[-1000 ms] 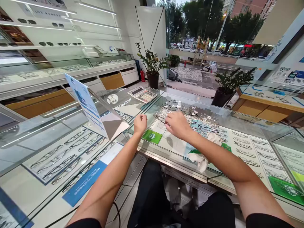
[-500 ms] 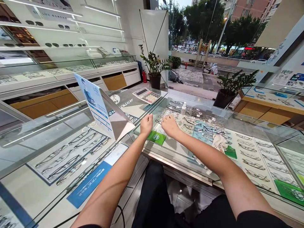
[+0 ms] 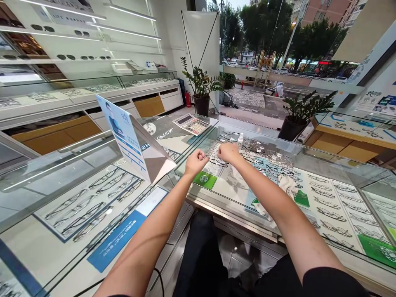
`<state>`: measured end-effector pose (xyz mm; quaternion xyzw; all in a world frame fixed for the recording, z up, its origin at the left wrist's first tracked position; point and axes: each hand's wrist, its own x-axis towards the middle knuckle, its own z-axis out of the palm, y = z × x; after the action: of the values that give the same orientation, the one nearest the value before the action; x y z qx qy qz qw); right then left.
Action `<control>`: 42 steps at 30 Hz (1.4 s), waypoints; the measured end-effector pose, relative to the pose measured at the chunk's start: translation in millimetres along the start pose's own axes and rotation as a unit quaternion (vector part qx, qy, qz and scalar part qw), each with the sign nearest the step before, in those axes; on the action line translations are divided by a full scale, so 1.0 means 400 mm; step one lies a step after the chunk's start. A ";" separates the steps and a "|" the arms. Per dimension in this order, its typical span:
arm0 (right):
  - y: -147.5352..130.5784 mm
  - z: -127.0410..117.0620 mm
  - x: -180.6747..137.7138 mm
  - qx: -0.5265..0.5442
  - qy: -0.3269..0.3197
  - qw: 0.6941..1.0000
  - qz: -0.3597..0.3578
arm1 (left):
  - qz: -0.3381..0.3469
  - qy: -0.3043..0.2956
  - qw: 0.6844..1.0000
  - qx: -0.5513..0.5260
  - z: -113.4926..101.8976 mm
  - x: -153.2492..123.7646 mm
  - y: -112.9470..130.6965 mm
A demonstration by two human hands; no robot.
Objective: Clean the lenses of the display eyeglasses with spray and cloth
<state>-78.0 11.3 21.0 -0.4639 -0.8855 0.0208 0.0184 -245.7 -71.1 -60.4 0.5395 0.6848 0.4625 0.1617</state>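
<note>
Currently, two bare hands are meeting over one pair of dark-rimmed glasses, which is sitting in the gap between them above the glass-topped counter. The left hand is curling with its thumb and fingers nearly closed at the glasses' left end; whether it is gripping them, I cannot tell. The right hand is bending down with its fingers mostly hidden, so its hold is unclear too. One white bottle is standing just beyond the right hand, one calculator is lying farther off, and one folded sign is standing to the left. Dozens of display frames, too many to count surely, are filling the cases. A crumpled cloth is resting near the right forearm. Around the shop, two potted plants are standing before a tall window, and lit shelves are lining the wall. The glasses' long axis is running left to right, slanting slightly nearer the wearer at its right end; which way the lenses are facing is too small to make out.
</note>
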 end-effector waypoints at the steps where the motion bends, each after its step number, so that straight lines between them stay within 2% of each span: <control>1: -0.004 0.009 0.005 0.001 -0.007 1.000 0.005 | 0.011 -0.009 1.000 0.006 0.000 -0.002 0.004; 6: -0.021 0.027 0.018 0.018 -0.014 0.999 0.024 | 0.053 -0.013 0.997 0.060 -0.003 -0.013 0.024; 11: -0.009 -0.021 0.002 0.052 -0.009 0.998 0.034 | 0.071 0.015 0.992 0.107 -0.003 -0.029 0.042; 15: 0.043 -0.090 -0.057 0.084 0.010 0.995 0.045 | 0.062 0.063 0.984 0.156 0.004 -0.045 0.049; 18: 0.120 -0.142 -0.133 0.107 0.038 0.992 0.060 | 0.097 0.083 0.970 0.208 0.020 -0.056 0.066; 20: 0.188 -0.168 -0.194 0.151 0.064 0.983 0.083 | 0.163 0.078 0.956 0.229 0.039 -0.060 0.102; 23: 0.306 -0.189 -0.291 0.219 0.124 0.960 0.118 | 0.319 0.074 0.921 0.212 0.080 -0.051 0.205; 27: 0.455 -0.181 -0.398 0.279 0.196 0.925 0.167 | 0.522 0.063 0.835 0.165 0.157 -0.002 0.388; 29: 0.515 -0.164 -0.432 0.302 0.231 0.907 0.181 | 0.583 0.042 0.796 0.159 0.207 0.034 0.463; 30: 0.541 -0.153 -0.443 0.316 0.247 0.898 0.183 | 0.595 0.033 0.787 0.158 0.233 0.051 0.491; 32: 0.582 -0.125 -0.455 0.349 0.273 0.879 0.174 | 0.585 0.034 0.797 0.145 0.288 0.080 0.525; 35: 0.620 -0.082 -0.457 0.387 0.312 0.855 0.146 | 0.518 0.055 0.849 0.086 0.363 0.095 0.532; 37: 0.630 -0.060 -0.458 0.404 0.332 0.843 0.126 | 0.476 0.044 0.878 0.031 0.401 0.086 0.522; 42: 0.616 -0.039 -0.465 0.308 0.372 0.871 0.092 | 0.394 -0.059 0.913 -0.091 0.452 0.036 0.504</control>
<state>231.0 -1.1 20.6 -0.4877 -0.7150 0.1200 0.4863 -1.9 22.7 12.2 0.7745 0.3614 0.5162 0.0548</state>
